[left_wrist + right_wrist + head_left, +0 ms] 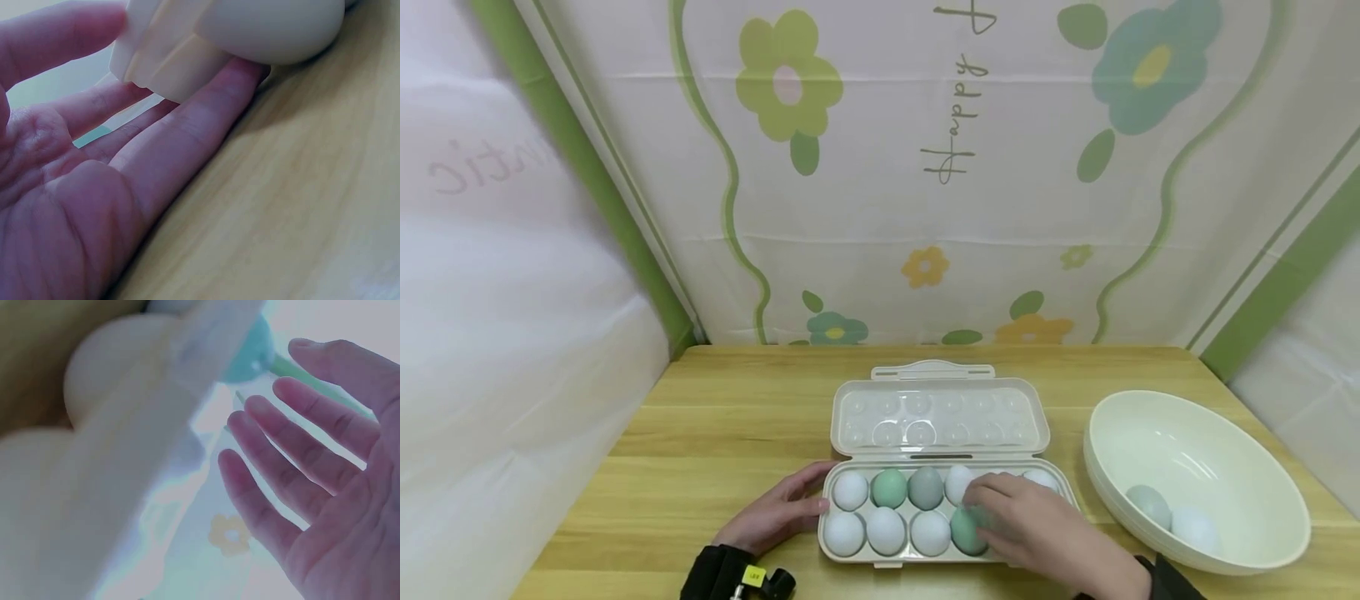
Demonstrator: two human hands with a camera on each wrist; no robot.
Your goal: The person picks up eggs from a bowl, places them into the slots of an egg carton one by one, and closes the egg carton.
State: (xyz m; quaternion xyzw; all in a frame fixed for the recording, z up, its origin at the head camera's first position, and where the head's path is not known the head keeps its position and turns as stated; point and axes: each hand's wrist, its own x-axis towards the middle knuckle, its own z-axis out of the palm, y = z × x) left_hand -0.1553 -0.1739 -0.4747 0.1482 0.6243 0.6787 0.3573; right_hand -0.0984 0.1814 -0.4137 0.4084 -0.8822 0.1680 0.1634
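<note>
An egg box (865, 554) lies on the wooden table with its lid (940, 417) folded back. White eggs (886, 531), a grey egg (926, 488) and green eggs (889, 488) sit in its cups. My left hand (786, 504) grips the box's left end, and in the left wrist view one finger (187, 125) reaches under the rim. Over the right half hovers my right hand (1037, 529), fingers extended and holding nothing; it hides some cups. A green egg (967, 531) stands by its fingertips. From the right wrist, a teal egg (253, 353) shows beyond the box's rim.
To the right of the box stands a large cream bowl (1217, 442) with a grey egg (1148, 506) and a white egg (1195, 529) in it. Behind the wooden table (737, 417) hangs a flower-printed cloth (865, 200), and white cloth also flanks both sides.
</note>
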